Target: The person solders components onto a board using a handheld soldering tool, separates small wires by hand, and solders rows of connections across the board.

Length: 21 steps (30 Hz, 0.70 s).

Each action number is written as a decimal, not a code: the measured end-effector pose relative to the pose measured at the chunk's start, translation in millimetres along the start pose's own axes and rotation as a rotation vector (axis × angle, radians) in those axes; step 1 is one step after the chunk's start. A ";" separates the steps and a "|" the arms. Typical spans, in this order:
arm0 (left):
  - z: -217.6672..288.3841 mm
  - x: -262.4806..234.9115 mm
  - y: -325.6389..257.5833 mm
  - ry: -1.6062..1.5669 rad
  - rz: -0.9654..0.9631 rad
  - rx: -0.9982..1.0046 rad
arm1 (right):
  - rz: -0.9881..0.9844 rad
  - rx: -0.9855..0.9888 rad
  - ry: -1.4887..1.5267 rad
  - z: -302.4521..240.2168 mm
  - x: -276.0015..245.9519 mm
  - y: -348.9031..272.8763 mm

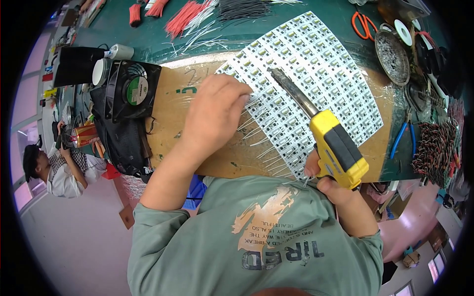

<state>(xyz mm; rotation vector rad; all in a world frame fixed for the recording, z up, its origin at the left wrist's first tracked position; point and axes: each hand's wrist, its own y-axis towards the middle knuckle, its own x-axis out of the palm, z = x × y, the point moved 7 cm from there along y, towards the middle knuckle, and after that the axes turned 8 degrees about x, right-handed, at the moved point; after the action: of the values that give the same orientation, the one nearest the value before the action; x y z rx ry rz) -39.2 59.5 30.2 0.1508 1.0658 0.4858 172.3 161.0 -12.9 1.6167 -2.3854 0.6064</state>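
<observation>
A large white panel of small circuit boards (316, 74) lies on a brown board (192, 123) on the green bench. My left hand (215, 111) rests on the panel's left edge, fingers pinched on a thin white wire (254, 101), beside a row of white wires (264, 148) sticking out along the panel's edge. My right hand (328, 185) grips a yellow and black soldering gun (335, 148). Its dark metal tip (286, 86) points up and left over the panel, close to my left fingertips.
A black fan (133, 91) stands left of the brown board. Bundles of red, white and black wires (197, 15) lie at the back. Orange scissors (363, 24), a round metal tray (392, 56), blue pliers (405, 138) and wired parts (434, 148) sit at right. Another person (54, 167) sits far left.
</observation>
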 end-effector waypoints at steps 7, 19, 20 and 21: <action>-10.0 4.9 -2.6 0.069 0.038 -0.040 | -0.040 0.177 -0.074 11.9 2.1 6.8; -15.4 12.7 -1.4 0.088 -0.026 -0.058 | 0.061 0.208 -0.078 14.8 -2.7 6.3; -14.5 13.0 -0.7 0.102 -0.033 -0.036 | 0.068 0.219 -0.084 15.9 -3.5 5.6; -15.3 13.1 -0.7 0.101 -0.032 -0.037 | 0.078 0.230 -0.090 16.6 -4.3 5.2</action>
<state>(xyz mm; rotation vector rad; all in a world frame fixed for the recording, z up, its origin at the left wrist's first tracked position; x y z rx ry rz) -47.1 63.1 12.0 0.0769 1.1558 0.4879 170.3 159.0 -30.6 1.6780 -2.5327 0.8688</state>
